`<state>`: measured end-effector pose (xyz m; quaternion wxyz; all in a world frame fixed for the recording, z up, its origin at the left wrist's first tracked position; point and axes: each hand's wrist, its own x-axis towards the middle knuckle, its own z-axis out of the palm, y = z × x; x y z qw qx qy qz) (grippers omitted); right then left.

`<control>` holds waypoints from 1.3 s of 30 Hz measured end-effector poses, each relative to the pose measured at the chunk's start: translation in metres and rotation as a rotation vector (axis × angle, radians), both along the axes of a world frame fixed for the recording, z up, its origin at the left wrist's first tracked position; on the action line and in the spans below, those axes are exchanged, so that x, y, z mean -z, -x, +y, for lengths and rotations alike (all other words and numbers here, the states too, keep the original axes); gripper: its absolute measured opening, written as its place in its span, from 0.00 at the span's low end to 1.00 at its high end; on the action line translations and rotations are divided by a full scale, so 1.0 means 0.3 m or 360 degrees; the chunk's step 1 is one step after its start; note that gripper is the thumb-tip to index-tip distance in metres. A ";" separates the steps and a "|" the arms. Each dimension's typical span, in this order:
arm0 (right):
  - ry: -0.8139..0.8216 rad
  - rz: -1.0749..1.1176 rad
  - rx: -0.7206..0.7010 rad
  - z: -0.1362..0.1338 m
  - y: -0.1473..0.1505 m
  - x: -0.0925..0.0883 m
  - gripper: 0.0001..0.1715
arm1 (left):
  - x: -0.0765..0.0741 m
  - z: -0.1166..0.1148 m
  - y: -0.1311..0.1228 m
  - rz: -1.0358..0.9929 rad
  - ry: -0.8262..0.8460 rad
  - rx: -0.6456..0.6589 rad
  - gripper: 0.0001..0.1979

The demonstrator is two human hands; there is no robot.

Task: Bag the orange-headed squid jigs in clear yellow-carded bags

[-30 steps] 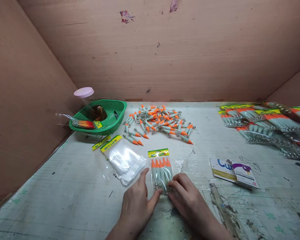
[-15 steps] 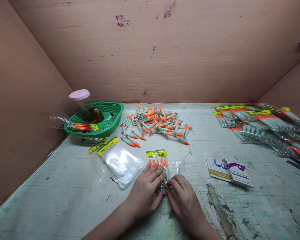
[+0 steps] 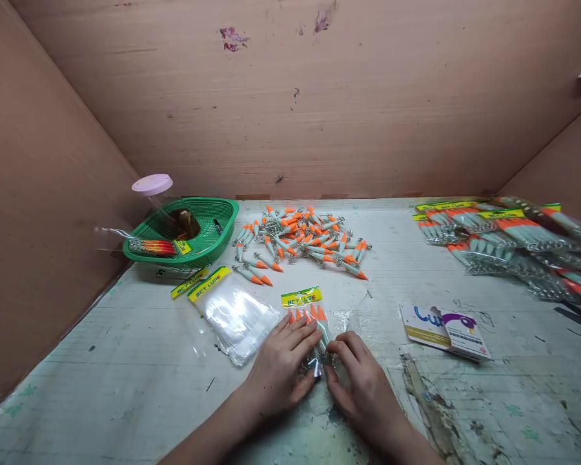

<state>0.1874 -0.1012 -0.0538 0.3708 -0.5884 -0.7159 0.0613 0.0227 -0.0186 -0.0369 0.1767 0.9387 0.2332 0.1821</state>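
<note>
On the table in front of me lies a clear packet of fishing lures (image 3: 325, 332) with a yellow header reading BCT LURE. Orange tips of several lures show through its plastic. My left hand (image 3: 285, 355) rests across the packet, fingers stretched flat over it and thumb by its lower end. At the packet's lower right edge, my right hand (image 3: 361, 374) has thumb and bent fingers closed on the plastic near the metal hooks. My left palm covers much of the contents. Left of the packet is a stack of empty clear bags (image 3: 235, 316).
Loose orange-and-pale lures (image 3: 305, 239) form a pile at the back centre. A green basket (image 3: 217, 239) at the back left holds a lidded cup (image 3: 152, 185) and a lure packet (image 3: 157, 247). Filled packets (image 3: 508, 239) are heaped at right, behind a folded printed card (image 3: 445, 332).
My right hand has shifted slightly right and up along the packet's edge, and the packet is tilted a little more. My left hand stays on it.
</note>
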 end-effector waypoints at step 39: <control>0.0123 0.0084 0.0094 -0.001 -0.014 0.012 0.14 | 0.028 -0.025 -0.020 -0.0048 -0.0219 -0.0085 0.25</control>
